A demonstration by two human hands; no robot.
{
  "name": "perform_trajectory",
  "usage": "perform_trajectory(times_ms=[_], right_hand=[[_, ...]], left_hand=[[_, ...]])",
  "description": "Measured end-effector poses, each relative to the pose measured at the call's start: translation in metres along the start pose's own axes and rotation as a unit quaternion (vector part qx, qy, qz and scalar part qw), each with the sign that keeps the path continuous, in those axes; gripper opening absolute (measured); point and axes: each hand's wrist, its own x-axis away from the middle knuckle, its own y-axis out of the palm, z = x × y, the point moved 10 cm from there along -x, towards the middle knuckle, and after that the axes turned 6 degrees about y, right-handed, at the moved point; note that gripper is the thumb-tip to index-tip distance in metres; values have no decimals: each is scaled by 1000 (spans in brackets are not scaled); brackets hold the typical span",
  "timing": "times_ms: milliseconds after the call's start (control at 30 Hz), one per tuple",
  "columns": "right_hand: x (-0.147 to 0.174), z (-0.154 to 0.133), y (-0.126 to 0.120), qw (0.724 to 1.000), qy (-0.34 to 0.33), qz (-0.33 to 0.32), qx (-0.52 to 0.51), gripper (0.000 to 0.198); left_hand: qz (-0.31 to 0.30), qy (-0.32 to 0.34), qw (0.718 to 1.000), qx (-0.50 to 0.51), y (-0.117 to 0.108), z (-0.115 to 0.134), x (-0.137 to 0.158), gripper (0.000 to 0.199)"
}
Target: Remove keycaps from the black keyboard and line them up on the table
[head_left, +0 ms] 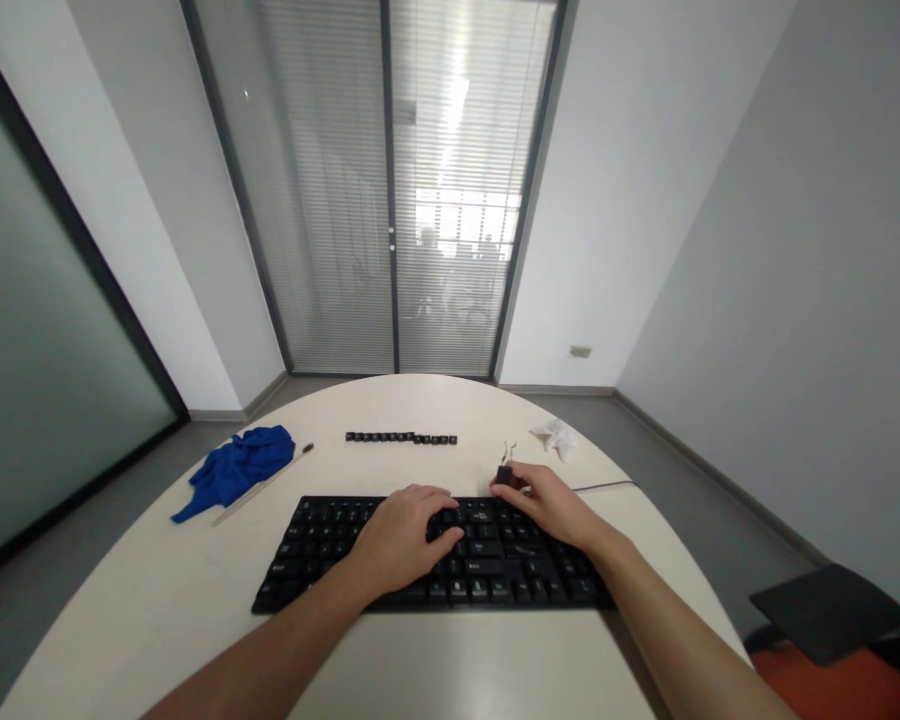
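At keyboard's [484,568] far edge, right hand [546,500] pinches wired block [504,475]: likely light, best held by body; left hand [403,540] loose.

The keyboard [484,566] looks plastic, the worktop [480,665] smooth and faintly glossy, the blue cloth [244,465] matt and rumpled, the brush handle [262,486] wooden.
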Motion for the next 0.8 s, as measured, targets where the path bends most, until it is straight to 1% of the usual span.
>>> perform_trajectory(times_ms=[200, 367, 567, 633, 733, 800], right_hand=[[-1, 4, -6, 999, 10, 14, 32, 33], [-4, 12, -5, 1000, 24, 16, 0, 37], [-6, 15, -4, 999, 30, 25, -4, 37], [-7, 19, -7, 998, 35, 38, -26, 38], [-8, 27, -16, 993, 62, 78, -56, 42], [-6, 25, -18, 991, 69, 94, -73, 42]], left_hand=[[1, 0, 1000, 1, -1, 0, 1, 27], [2, 0, 1000, 0, -1, 0, 1, 26], [3, 0, 1000, 0, -1, 1, 0, 27], [3, 1, 1000, 1, -1, 1, 1, 27], [7, 2, 1000, 7, -2, 1, 1, 27], [15, -1, 1000, 18, -3, 0, 1, 26]])
